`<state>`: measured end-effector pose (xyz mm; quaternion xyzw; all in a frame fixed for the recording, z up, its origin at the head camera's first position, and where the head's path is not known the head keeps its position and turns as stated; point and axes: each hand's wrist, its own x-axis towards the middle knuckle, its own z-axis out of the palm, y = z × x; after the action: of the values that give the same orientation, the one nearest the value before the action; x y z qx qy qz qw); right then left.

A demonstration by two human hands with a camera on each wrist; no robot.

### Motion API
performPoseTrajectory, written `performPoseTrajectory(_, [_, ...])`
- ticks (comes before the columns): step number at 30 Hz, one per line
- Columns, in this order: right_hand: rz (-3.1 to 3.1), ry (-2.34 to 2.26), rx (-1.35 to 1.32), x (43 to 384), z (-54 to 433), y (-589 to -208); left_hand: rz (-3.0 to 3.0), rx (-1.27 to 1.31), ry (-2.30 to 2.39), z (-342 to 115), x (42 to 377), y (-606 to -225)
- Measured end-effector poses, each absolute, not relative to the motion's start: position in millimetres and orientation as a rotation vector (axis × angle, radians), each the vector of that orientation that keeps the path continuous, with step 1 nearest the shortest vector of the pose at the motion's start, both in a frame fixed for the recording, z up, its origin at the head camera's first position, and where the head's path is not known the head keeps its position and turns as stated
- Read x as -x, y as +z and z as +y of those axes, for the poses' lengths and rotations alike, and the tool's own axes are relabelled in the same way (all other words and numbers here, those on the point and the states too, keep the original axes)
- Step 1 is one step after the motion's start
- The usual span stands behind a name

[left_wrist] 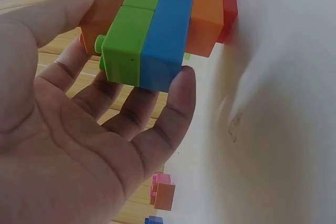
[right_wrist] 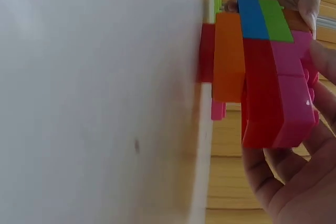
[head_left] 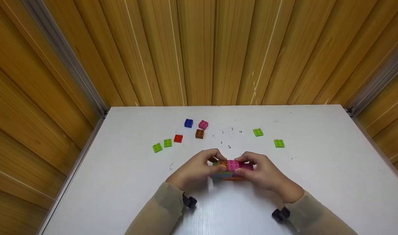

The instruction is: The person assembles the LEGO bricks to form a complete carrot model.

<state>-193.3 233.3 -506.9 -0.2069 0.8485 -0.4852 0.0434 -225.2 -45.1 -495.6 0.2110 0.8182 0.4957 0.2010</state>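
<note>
Low over the white table, a stack of toy building bricks is held between both hands. My left hand (head_left: pixel 195 169) pinches the brown brick (left_wrist: pixel 102 17) in the top layer with thumb and fingers. From the other side, my right hand (head_left: pixel 267 173) pinches the pink brick (head_left: pixel 233 164) beside it. Below them, in the left wrist view, come green bricks (left_wrist: pixel 123 40), then a blue brick (left_wrist: pixel 168 35). An orange brick (right_wrist: pixel 228 56) and a red brick (right_wrist: pixel 206 53) form the lowest layers. The right wrist view also shows a long red brick (right_wrist: pixel 262 93) under pink ones.
Left of centre, loose on the table (head_left: pixel 120 195), lie a blue brick (head_left: pixel 188 123), a pink brick (head_left: pixel 203 124), a brown brick (head_left: pixel 199 133), a red piece (head_left: pixel 178 138) and green bricks (head_left: pixel 167 143). Another green brick (head_left: pixel 279 143) lies to the right. Ribbed wood-coloured walls (head_left: pixel 199 52) surround the table.
</note>
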Motion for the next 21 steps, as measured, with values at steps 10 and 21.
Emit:
performPoseTrajectory(10, [2.485,-1.512,0.57,192.7,231.8,-508.4,2.282,-0.602,1.376,-51.2,225.0,-494.8])
performPoseTrajectory(21, [2.25,-1.586,0.496,196.1,262.9,-519.4,2.272,-0.556,1.361,-48.0,225.7,-493.9])
